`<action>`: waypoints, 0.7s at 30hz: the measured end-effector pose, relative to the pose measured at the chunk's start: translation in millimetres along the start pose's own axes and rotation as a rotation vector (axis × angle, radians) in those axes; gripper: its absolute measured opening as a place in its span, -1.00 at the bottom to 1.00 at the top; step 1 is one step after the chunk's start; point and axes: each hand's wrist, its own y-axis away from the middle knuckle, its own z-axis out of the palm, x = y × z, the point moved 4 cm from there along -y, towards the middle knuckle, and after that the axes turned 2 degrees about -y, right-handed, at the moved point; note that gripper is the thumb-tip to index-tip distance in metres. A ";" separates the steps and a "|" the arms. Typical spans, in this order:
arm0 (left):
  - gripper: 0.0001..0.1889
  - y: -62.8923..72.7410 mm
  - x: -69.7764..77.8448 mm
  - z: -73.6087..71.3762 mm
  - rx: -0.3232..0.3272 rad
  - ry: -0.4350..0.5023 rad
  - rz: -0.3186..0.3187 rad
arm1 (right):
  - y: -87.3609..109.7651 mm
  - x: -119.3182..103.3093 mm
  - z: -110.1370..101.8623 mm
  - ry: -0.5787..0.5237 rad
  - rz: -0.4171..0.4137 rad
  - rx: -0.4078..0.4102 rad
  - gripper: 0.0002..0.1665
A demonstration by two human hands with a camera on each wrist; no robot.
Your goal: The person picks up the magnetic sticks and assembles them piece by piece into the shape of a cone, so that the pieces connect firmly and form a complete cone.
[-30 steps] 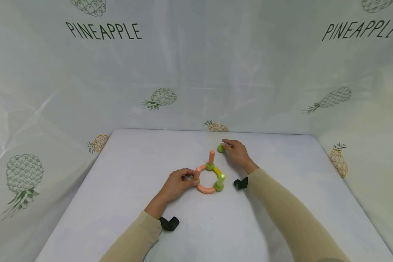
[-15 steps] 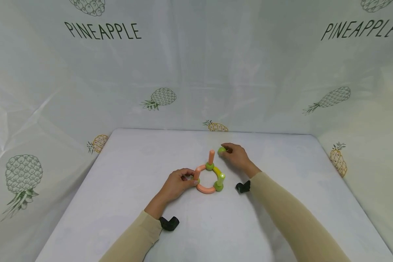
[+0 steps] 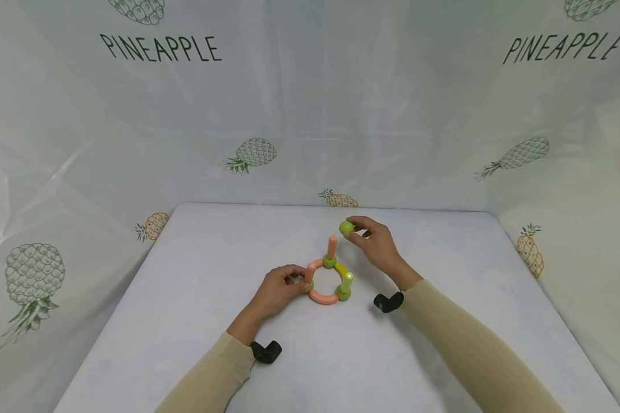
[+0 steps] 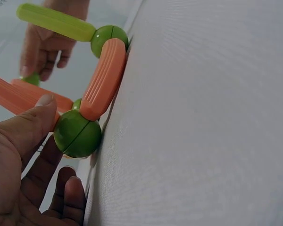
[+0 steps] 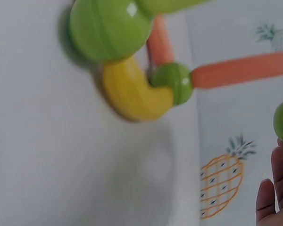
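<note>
A ring of magnetic-looking building pieces lies mid-table: curved orange bars (image 3: pixel 322 299) and a yellow curved bar (image 3: pixel 342 269) join green balls (image 3: pixel 343 293). Upright from the balls rise two orange rods (image 3: pixel 332 248) and one yellow-green rod (image 3: pixel 347 281). My left hand (image 3: pixel 278 291) pinches the ring's left corner, its thumb at the foot of an orange rod, beside the green ball (image 4: pixel 78 134). Above the table, behind and right of the ring, my right hand (image 3: pixel 381 246) holds a loose green ball (image 3: pixel 346 227) between thumb and fingers. That ball is apart from the far orange rod.
A white-covered table (image 3: pixel 212 241) spreads around the ring. Behind it hangs a pale curtain (image 3: pixel 299 103) printed with pineapples. Black wrist-camera mounts (image 3: pixel 388 302) sit at both sleeves.
My right hand has picked the loose green ball up from the table and raised it, turning so the ball shows more fully. The left hand and ring have stayed put.
</note>
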 end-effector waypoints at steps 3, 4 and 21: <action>-0.71 -0.3 -0.5 -0.2 0.004 -0.002 0.003 | 4.9 -14.1 -0.8 -0.025 -0.029 -0.001 -0.53; -0.71 -0.4 -0.3 -0.2 0.006 -0.002 0.003 | 6.6 -17.7 -0.8 -0.031 -0.036 0.000 -0.54; -0.70 0.7 2.4 0.3 0.017 0.025 -0.010 | 19.3 -39.2 8.8 -0.055 -0.090 -0.067 -0.51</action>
